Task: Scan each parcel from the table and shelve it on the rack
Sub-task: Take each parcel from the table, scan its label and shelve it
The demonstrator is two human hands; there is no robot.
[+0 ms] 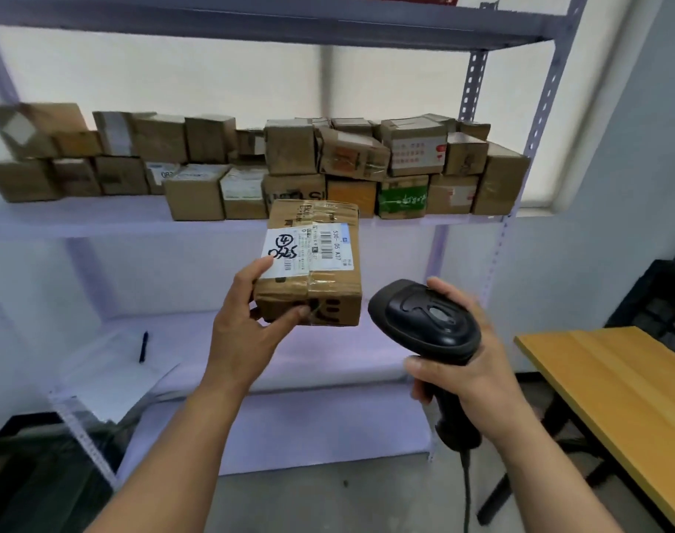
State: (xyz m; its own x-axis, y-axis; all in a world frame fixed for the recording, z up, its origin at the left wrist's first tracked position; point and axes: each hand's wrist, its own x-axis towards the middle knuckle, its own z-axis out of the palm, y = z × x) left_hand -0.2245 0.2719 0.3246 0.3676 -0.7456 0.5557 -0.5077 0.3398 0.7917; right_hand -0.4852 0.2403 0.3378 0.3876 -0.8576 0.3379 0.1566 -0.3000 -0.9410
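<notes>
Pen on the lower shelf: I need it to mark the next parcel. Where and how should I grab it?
Probably best to pinch the pen at mid-barrel, coming straight down from above. It lies flat on the shelf, its length running roughly away from you, so finger and thumb can close across it from left and right.

table (612,386): cut off right | cable (466,494): cut off below | label print (309,246): illegible
</notes>
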